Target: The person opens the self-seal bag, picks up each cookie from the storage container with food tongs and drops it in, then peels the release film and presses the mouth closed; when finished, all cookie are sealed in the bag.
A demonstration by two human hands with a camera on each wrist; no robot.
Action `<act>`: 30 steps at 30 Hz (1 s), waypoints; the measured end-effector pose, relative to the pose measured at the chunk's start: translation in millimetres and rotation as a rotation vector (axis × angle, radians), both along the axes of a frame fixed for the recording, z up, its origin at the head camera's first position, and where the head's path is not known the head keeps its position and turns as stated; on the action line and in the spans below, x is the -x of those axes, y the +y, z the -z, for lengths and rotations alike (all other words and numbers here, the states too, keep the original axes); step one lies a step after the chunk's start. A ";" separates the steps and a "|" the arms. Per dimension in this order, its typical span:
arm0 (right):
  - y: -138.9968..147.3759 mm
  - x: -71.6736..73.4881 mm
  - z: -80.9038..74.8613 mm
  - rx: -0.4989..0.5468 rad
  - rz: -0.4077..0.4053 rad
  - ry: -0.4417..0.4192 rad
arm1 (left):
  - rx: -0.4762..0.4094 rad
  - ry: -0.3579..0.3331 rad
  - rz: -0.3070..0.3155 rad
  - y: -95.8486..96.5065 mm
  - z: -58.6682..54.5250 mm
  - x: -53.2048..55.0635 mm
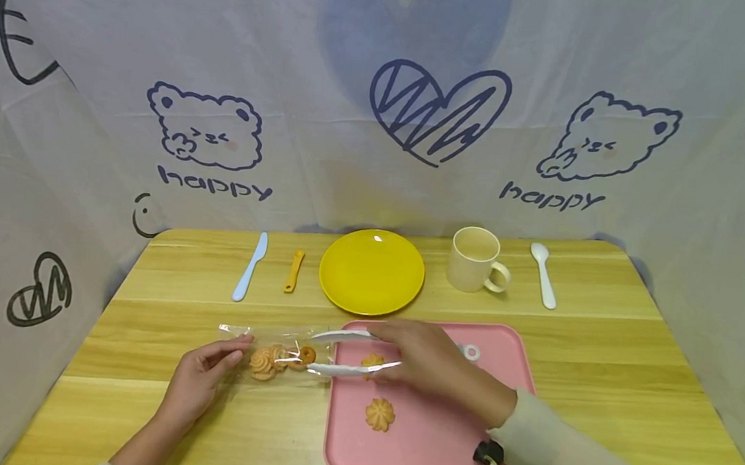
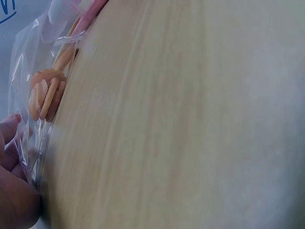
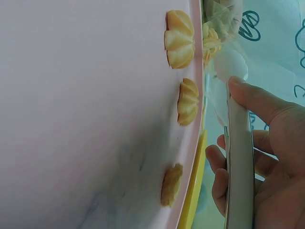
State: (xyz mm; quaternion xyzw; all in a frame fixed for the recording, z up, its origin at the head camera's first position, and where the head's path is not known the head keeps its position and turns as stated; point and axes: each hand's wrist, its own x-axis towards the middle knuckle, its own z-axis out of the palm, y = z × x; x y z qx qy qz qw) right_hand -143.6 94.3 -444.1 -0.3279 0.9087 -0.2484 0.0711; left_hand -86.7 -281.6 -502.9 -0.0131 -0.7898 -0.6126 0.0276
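Note:
My left hand (image 1: 199, 376) pinches the closed end of a clear plastic bag (image 1: 237, 331) between thumb and fingers. Several piped cookies (image 1: 263, 363) and a ring-shaped cookie (image 1: 307, 355) lie inside it. My right hand (image 1: 424, 355) grips white tongs (image 3: 239, 162), whose two arms stand spread apart, tips at the bag's mouth. The tongs' ring end (image 1: 470, 353) shows behind the right hand. Below it, the pink tray (image 1: 420, 451) bears a flower-shaped cookie (image 1: 379, 415) and another cookie (image 1: 372, 364) partly behind the tongs. A third cookie (image 3: 172, 185) on the tray shows in the right wrist view.
Beyond the tray stand a yellow plate (image 1: 372, 272) and a cream mug (image 1: 474, 260). A white spoon (image 1: 544, 276) lies at the right; a light blue knife (image 1: 250, 267) and a small yellow utensil (image 1: 294, 271) lie at the left. A printed curtain (image 1: 300, 145) surrounds the wooden table (image 1: 614, 357).

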 end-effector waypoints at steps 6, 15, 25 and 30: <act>19.7 -5.8 -4.4 -0.009 0.050 -0.007 | 0.008 0.003 0.001 -1.3 1.5 0.4; 46.8 -10.8 -4.1 0.015 0.110 0.005 | 0.007 0.000 0.000 -0.7 1.0 -0.4; 75.8 -15.6 -0.8 -0.001 0.153 0.038 | 0.021 -0.007 -0.001 -1.2 1.2 0.5; 89.2 -16.9 1.4 -0.011 0.159 0.070 | 0.022 -0.015 -0.002 -1.1 1.3 1.5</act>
